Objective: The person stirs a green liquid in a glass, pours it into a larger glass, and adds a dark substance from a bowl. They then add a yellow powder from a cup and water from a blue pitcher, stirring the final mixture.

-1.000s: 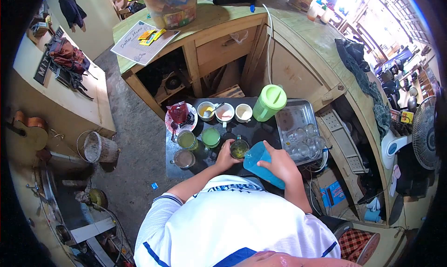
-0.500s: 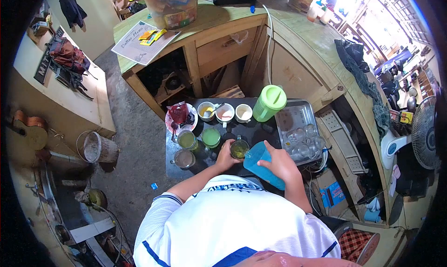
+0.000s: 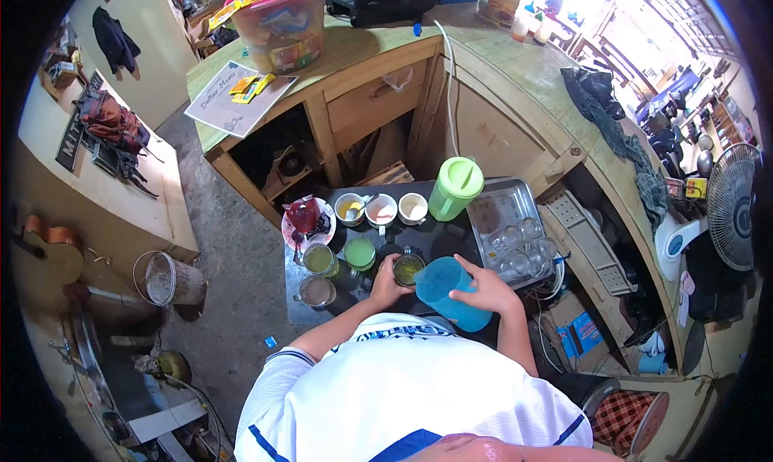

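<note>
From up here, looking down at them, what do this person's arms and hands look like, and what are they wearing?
Both arms are bare from above the elbow down, and the left hand and right hand wear no gloves. No watch, ring or band can be made out at this size. The short sleeves belong to a white shirt with dark blue trim at the sleeve edge, blue stripes and blue lettering near the collar.

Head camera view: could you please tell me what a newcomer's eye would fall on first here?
The blue jug, tilted in the right hand toward the glass mug that the left hand steadies on the dark table. Behind stands a lime-green lidded pitcher, beside a metal tray of glasses.
</note>
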{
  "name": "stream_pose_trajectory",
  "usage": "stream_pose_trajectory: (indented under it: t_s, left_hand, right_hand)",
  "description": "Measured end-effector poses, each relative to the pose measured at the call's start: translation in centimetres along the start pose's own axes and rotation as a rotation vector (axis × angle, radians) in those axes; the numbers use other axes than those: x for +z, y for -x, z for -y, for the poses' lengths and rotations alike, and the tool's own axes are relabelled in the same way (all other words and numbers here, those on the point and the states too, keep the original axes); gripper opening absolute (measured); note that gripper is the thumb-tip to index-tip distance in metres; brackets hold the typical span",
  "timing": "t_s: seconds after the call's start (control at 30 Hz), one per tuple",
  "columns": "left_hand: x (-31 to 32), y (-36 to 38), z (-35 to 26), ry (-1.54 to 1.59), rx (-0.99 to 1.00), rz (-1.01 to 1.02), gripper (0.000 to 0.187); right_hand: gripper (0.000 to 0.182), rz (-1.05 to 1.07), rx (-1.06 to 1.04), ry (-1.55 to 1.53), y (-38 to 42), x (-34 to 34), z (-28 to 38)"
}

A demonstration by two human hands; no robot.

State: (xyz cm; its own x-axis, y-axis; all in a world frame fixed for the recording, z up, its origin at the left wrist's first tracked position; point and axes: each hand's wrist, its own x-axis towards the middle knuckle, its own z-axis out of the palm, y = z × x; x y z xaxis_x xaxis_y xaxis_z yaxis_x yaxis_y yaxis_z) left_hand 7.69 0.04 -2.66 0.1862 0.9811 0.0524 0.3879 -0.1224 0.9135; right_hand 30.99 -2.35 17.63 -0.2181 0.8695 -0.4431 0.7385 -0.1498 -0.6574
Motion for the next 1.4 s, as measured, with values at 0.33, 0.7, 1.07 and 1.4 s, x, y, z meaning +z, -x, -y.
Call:
stream_pose_trajectory:
  t_s: [0.33, 0.7, 1.07, 1.4]
  left_hand:
    - [0.0, 0.2, -0.4, -0.055, -0.026, -0.004, 0.104]
    - [-4.2, 1.0, -1.9, -0.125, -0.361, 0.392, 0.096]
    - [-23.2, -0.1, -9.7, 0.394, -0.350, 0.507, 0.026]
    - [-24.2, -3.1, 7.9, -0.355, -0.935, -0.065, 0.039]
  right_hand:
    - [0.053, -0.549, 0.049, -0.857, -3.1, 5.8, -8.5]
    - [0.045, -0.713, -0.052, -0.808, -8.4, 7.0, -10.0]
    - [0.075, -0.779, 0.213, -0.044, -5.2, 1.9, -5.8]
    - [0.074, -0.873, -0.059, -0.092, -4.3, 1.0, -2.5]
